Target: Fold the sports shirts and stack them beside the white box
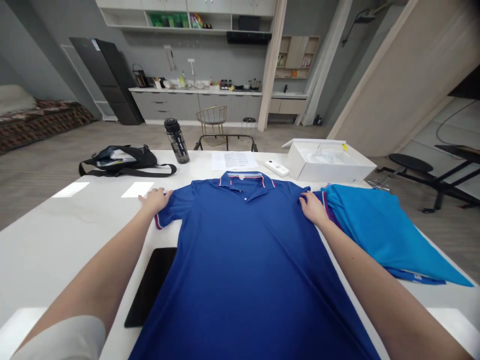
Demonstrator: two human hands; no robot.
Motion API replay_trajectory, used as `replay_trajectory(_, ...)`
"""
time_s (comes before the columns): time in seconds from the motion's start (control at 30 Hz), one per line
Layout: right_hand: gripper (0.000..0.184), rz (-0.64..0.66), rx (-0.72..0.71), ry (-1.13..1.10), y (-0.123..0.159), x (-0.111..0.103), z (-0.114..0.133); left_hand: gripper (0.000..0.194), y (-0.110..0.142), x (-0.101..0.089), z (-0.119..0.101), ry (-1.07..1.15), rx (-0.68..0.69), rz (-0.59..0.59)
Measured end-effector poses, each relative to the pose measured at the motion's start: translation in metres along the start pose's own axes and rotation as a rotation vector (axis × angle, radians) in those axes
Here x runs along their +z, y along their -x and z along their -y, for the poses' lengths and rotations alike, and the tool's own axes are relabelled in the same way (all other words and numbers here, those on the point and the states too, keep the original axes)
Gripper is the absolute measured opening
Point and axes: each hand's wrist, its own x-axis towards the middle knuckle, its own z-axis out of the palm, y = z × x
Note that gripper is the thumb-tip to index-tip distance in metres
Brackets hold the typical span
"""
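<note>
A dark blue polo shirt lies spread front side up, its collar pointing away from me and its lower part running out of view toward me. At the outer end of the left sleeve, my left hand is closed on the fabric near the striped cuff. My right hand grips the other sleeve near the shoulder, with some cloth bunched at the fingers. Beside that sleeve is a pile of bright blue clothing. A flat black panel is partly covered by the shirt's left side.
On the white table are a black bag and a dark bottle at the far left. Printed paper, a small white device and an open white box stand along the far edge. Chairs are beyond.
</note>
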Motion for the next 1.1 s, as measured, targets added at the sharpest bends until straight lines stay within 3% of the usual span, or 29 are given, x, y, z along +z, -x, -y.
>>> replay_trajectory(0.1,0.053,0.098,0.054,0.035,-0.037,0.012,-0.004,0.059,-0.021,0.012,-0.003,-0.118,0.159,0.01)
replay_trajectory(0.2,0.057,0.156,0.051,0.118,-0.053,0.025,-0.014,0.061,-0.033,0.014,0.001,-0.197,0.248,0.062)
replay_trajectory(0.4,0.062,0.193,-0.03,0.26,-0.057,0.033,-0.024,0.067,-0.051,0.003,0.025,-0.308,0.244,0.02)
replay_trajectory(0.5,0.062,0.206,-0.034,0.273,-0.061,0.032,-0.02,0.062,-0.049,0.001,0.023,-0.292,0.251,0.03)
replay_trajectory(0.57,0.062,0.197,-0.032,0.253,-0.062,0.031,-0.017,0.057,-0.044,0.003,0.009,-0.267,0.322,-0.063)
replay_trajectory(0.67,0.061,0.139,-0.026,0.223,-0.062,0.028,-0.01,0.054,-0.036,0.008,-0.032,-0.178,0.479,-0.212)
replay_trajectory(0.8,0.05,-0.062,-0.011,0.239,-0.063,0.023,0.018,0.056,-0.037,0.021,-0.1,-0.047,0.499,0.005)
replay_trajectory(0.87,0.047,-0.127,0.012,0.205,-0.066,0.024,0.041,0.055,-0.042,0.029,-0.126,-0.002,0.466,0.039)
replay_trajectory(0.97,0.048,-0.044,0.104,0.063,-0.074,0.035,0.078,0.047,-0.053,0.038,-0.15,0.045,0.458,0.019)
replay_trajectory(1.1,0.051,0.028,0.17,0.026,-0.084,0.056,0.109,0.033,-0.063,0.045,-0.164,0.073,0.453,0.053)
